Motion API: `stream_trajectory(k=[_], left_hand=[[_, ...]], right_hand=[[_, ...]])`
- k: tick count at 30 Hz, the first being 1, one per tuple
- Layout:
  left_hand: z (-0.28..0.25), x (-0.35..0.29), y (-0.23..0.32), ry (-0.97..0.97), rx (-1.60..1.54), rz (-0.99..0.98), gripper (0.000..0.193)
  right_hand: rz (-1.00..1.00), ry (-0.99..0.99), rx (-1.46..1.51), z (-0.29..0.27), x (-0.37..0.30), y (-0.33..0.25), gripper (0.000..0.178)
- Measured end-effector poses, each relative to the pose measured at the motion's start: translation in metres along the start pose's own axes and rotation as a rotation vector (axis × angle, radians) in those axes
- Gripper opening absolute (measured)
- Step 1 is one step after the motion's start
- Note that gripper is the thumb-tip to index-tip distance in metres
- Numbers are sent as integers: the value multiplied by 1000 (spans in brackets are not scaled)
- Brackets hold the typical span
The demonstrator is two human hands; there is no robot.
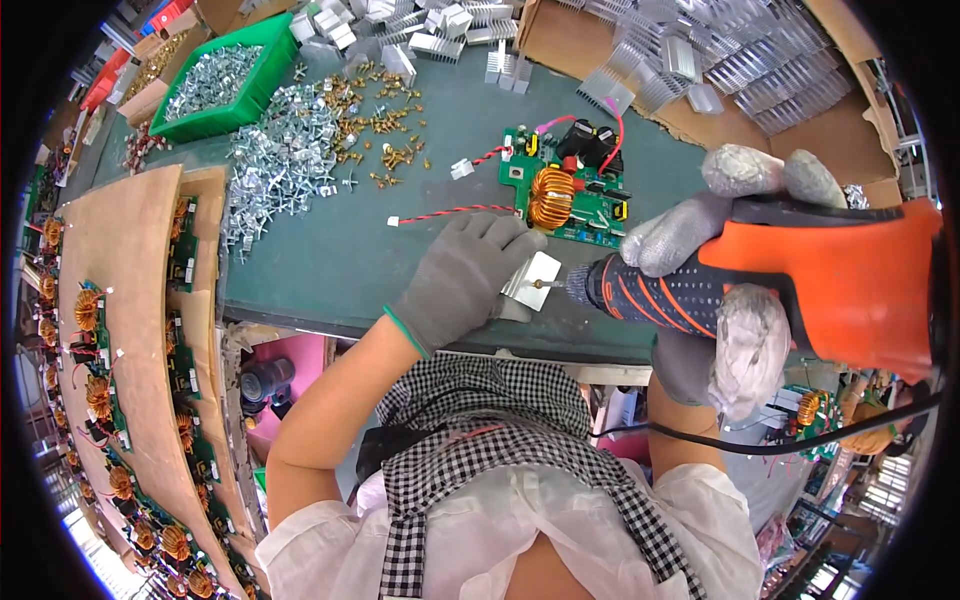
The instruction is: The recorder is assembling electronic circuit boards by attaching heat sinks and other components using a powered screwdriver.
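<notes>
My left hand (465, 268), in a grey glove, is closed on a small silver heat sink (526, 290) just above the near edge of the bench. My right hand (685, 228), gloved with whitish finger coverings, wraps round an orange and black power screwdriver (840, 265). The tool lies level and points left. Its bit meets a small brass-coloured screw (538, 284) at the heat sink's face; how deep the screw sits I cannot tell. Just beyond my hands lies a green circuit board (592, 222) with a copper-wound coil (551, 197) and red and pink wires.
Loose silver screws or clips (285, 150) and brass screws (400, 155) are heaped at the far left, beside a green bin (262, 85). A cardboard box (560, 45) of heat sinks stands far right. Stacked boards (135, 260) hold circuit boards at left. A black cable (800, 443) hangs right.
</notes>
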State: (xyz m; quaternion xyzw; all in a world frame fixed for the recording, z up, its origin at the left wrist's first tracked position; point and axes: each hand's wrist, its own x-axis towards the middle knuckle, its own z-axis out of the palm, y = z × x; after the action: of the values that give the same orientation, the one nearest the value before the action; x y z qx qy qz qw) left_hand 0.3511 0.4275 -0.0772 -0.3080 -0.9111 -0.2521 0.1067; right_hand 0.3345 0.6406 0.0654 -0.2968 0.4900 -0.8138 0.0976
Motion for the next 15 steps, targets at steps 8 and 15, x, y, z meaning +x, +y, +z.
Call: stream_trajectory(k=[8,15], left_hand=[[4,-3,-3,28,-27,-22,72],[4,-2,1,26,-18,-5,72]], right_hand=[[-157,-42,-424,29,3,7,71],[-156,-63,-253,10,-2,14,68]])
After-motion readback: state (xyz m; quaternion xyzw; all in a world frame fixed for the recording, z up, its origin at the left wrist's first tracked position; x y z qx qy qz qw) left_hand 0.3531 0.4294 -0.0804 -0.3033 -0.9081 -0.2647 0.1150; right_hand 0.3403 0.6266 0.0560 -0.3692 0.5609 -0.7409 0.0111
